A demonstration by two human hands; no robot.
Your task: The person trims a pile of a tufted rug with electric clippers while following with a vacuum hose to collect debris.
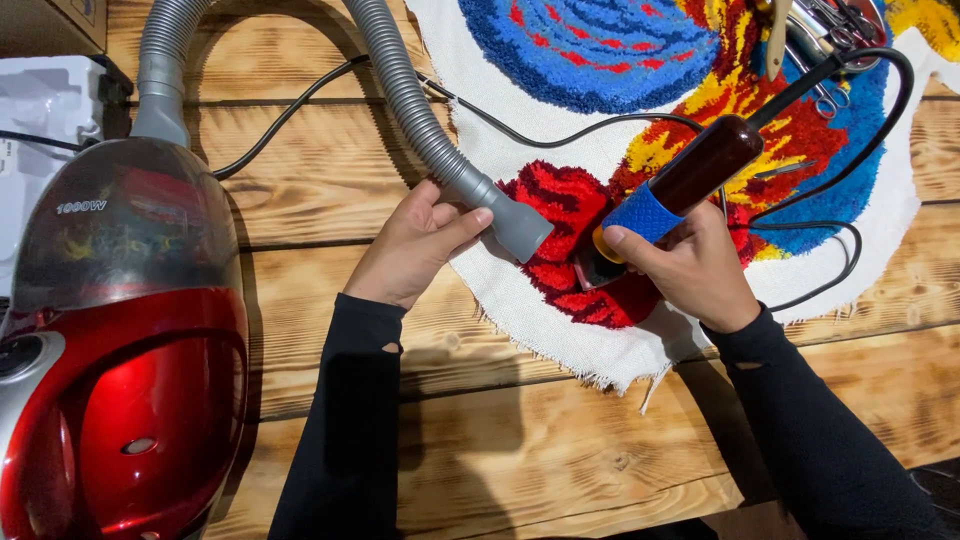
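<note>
My left hand (415,245) grips the grey vacuum hose (420,120) just behind its nozzle (520,228). The nozzle's mouth rests against the red pile of a tufted rug (590,60). My right hand (690,265) holds a corded trimmer (690,180) with a dark red handle and a blue wrapped grip. The trimmer's head presses down on the red patch right beside the nozzle. The rug is red, blue and yellow on white backing cloth and lies flat on a wooden table (520,450).
A red and silver canister vacuum (120,370) stands at the left, its hose arching over the table. A black cord (850,240) loops across the rug's right side. Scissors and metal tools (830,40) lie at the top right. A white box (40,110) sits far left.
</note>
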